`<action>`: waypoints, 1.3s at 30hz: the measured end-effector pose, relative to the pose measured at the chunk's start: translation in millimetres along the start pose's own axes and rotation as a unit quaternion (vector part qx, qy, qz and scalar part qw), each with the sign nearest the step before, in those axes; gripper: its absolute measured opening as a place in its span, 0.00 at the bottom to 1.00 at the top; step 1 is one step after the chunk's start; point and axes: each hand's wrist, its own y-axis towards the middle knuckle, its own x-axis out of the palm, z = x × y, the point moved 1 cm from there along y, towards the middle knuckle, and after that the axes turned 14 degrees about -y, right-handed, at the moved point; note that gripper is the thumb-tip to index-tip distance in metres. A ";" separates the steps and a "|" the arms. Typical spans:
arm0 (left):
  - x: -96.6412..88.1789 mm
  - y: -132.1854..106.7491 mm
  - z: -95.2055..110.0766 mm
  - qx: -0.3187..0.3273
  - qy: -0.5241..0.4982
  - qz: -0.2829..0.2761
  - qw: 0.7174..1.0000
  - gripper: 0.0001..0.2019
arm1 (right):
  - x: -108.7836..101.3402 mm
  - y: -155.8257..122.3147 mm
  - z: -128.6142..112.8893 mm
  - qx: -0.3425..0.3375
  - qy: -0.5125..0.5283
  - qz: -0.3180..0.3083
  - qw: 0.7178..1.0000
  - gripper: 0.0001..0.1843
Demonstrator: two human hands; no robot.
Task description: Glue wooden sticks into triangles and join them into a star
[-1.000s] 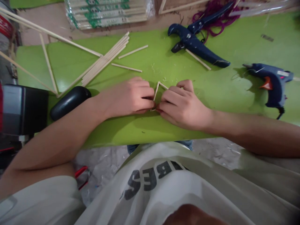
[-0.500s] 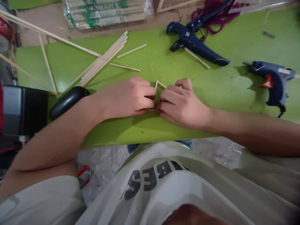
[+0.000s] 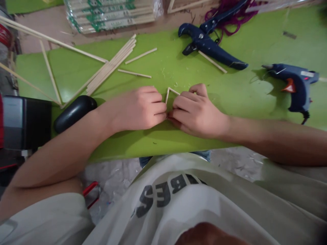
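Note:
Two short wooden sticks joined at a corner show between my hands, low over the green table. My left hand is closed with its fingertips on the left stick. My right hand pinches the near side of the same piece, its index finger bent up. The fingertips of both hands meet close together, and they hide the lower part of the sticks. Beyond the hands lie two loose short sticks and a bundle of longer wooden sticks.
A blue hand cutter lies at the back, a stick beside its jaw. The blue glue gun rests at right. A black oval case and a dark box stand left. Packaged sticks and purple cord lie behind.
My left hand has shifted slightly left and its fingers have closed down nearer the right fingertips. More of the left stick shows. The whole view has moved a little.

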 end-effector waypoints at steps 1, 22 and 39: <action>0.6 0.1 0.0 0.004 -0.001 0.003 1.000 0.17 | -0.2 -0.1 0.3 0.000 0.000 0.002 1.000 0.16; 2.7 -0.3 -3.3 -0.073 -0.155 0.020 0.985 0.22 | -1.0 -3.4 5.1 0.012 0.022 -0.018 1.000 0.18; 4.6 -2.5 -11.4 -0.141 -0.313 -0.008 0.939 0.18 | 1.9 0.5 -0.4 -0.002 -0.012 0.010 1.000 0.18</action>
